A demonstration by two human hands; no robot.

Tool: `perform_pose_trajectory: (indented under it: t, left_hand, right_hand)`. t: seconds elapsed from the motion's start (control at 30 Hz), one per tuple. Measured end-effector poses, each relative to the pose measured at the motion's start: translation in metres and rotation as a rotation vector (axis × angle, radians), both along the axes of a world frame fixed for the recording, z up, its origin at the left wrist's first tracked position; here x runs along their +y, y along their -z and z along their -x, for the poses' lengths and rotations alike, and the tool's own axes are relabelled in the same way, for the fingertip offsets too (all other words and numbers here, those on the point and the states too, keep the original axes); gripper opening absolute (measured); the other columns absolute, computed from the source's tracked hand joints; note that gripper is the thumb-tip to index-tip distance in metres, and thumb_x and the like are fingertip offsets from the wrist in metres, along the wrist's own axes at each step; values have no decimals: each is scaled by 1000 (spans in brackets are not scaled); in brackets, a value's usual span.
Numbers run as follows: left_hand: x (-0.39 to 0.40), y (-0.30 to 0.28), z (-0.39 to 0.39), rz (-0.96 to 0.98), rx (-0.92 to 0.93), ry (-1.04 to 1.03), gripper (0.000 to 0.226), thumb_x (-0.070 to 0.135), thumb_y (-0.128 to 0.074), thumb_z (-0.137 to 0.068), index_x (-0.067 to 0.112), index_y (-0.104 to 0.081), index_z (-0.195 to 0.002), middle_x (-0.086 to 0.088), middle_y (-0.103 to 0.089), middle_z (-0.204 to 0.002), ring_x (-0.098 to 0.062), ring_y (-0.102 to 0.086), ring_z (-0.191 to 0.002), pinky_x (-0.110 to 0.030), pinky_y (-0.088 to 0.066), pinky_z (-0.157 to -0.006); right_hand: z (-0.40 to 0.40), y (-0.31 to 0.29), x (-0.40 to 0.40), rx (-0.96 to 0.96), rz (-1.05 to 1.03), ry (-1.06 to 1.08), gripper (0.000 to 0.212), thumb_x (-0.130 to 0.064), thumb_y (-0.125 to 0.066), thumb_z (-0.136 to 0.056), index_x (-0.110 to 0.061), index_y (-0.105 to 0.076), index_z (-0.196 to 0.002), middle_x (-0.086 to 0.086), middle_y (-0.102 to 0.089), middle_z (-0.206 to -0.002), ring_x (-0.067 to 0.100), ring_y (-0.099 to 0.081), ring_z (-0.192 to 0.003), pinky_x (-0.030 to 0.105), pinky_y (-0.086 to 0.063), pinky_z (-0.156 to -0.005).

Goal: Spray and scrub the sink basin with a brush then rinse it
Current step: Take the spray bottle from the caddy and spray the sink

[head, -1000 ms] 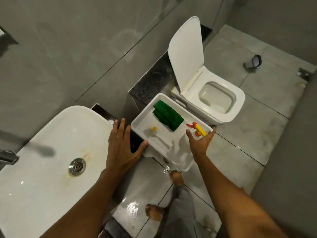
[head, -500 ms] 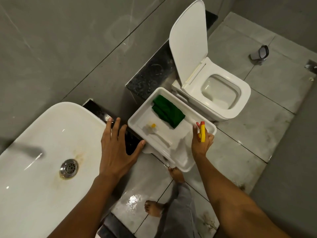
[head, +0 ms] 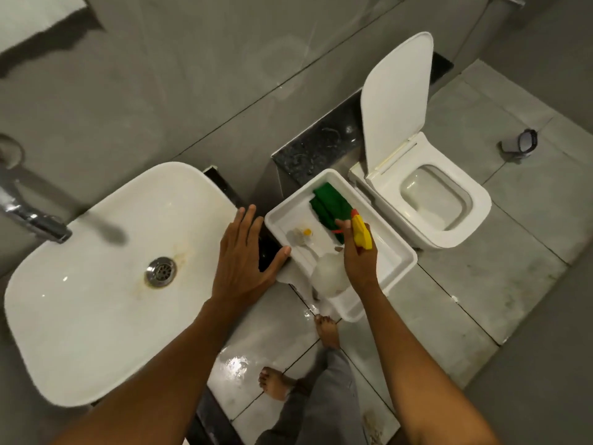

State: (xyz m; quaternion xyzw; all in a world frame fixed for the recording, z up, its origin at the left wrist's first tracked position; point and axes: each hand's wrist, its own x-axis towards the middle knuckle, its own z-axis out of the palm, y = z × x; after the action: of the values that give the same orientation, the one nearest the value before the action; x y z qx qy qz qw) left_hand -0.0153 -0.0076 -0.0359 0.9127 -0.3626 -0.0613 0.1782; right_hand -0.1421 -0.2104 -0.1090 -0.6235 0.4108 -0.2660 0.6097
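The white sink basin [head: 96, 284] fills the left, with a metal drain [head: 160, 272] and brownish stains around it. My left hand [head: 244, 255] lies flat and spread on the basin's right edge, thumb touching the white tray [head: 401, 252]. My right hand [head: 357, 256] is shut on a spray bottle [head: 361, 234] with a yellow and red trigger head; its clear body [head: 329, 274] hangs below, lifted over the tray. A white scrub brush [head: 301, 237] with a yellow spot lies in the tray, next to a folded green cloth [head: 327, 202].
A chrome tap [head: 32, 216] reaches over the basin from the left. A white toilet [head: 449, 200] with its lid up stands right of the tray. The tiled floor is wet near my bare feet [head: 327, 329]. A small dark object [head: 519, 144] lies on the far floor.
My right hand closed on the spray bottle's trigger head and raised it out of the tray, moving it left. My left hand stayed on the basin's edge.
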Motion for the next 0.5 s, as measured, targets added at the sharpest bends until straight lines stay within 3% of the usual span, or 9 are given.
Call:
perform_pose_trajectory:
  t: [0.1,0.17,0.23,0.3,0.37,0.43,0.5]
  left_hand:
    - [18,-7,16,61,-2,-41,79,64,-42,-107,15,-30,-167,-4,-16,-181,-22,-10,-169,-44,-10,-137]
    - [29,-12,23,117,-3,-106,74,58,-40,-109,14,-30,-168,-6,-17,-181,-24,-11,-169,-46,-11,-137]
    - [49,-18,25,162,0,-201,72,56,-37,-110,13,-32,-167,-6,-20,-180,-25,-13,-169,-48,-13,-137]
    - [73,-21,24,193,2,-280,70,53,-38,-110,12,-34,-166,-7,-21,-180,-26,-15,-169,-47,-14,-136]
    - [105,-22,22,207,-34,-352,68,51,-43,-111,8,-38,-164,-10,-25,-179,-29,-19,-167,-49,-17,-136]
    - [138,-20,18,212,-84,-424,66,47,-48,-110,4,-44,-160,-15,-32,-175,-34,-27,-165,-55,-25,-132]
    - [169,-17,14,199,-81,-503,67,49,-46,-109,3,-46,-157,-16,-35,-174,-37,-30,-163,-56,-29,-129]
  right_hand:
    - [-12,-30,26,3,-80,-186,40,-37,-54,-108,-32,-57,-148,5,-80,-111,16,-78,-107,40,-67,-75]
    - [-19,-52,45,11,-90,-278,27,-47,-55,-106,-58,-63,-129,-1,-81,-103,13,-79,-101,41,-67,-80]
    - [-26,-73,67,50,-65,-389,23,-55,-52,-104,-70,-60,-120,-6,-80,-100,13,-77,-103,41,-65,-88]
    - [-32,-87,87,70,-36,-494,24,-57,-48,-105,-61,-62,-125,-3,-79,-100,17,-75,-105,48,-61,-93]
    - [-37,-97,110,59,-33,-567,35,-56,-47,-106,-36,-72,-121,0,-77,-100,18,-74,-103,51,-62,-92]
    - [-37,-107,133,42,-66,-598,39,-54,-49,-107,-26,-75,-106,-6,-76,-89,3,-73,-89,32,-66,-77]
    - [-34,-113,152,72,-112,-625,39,-51,-50,-107,-23,-77,-108,0,-77,-87,-1,-72,-89,11,-59,-64]
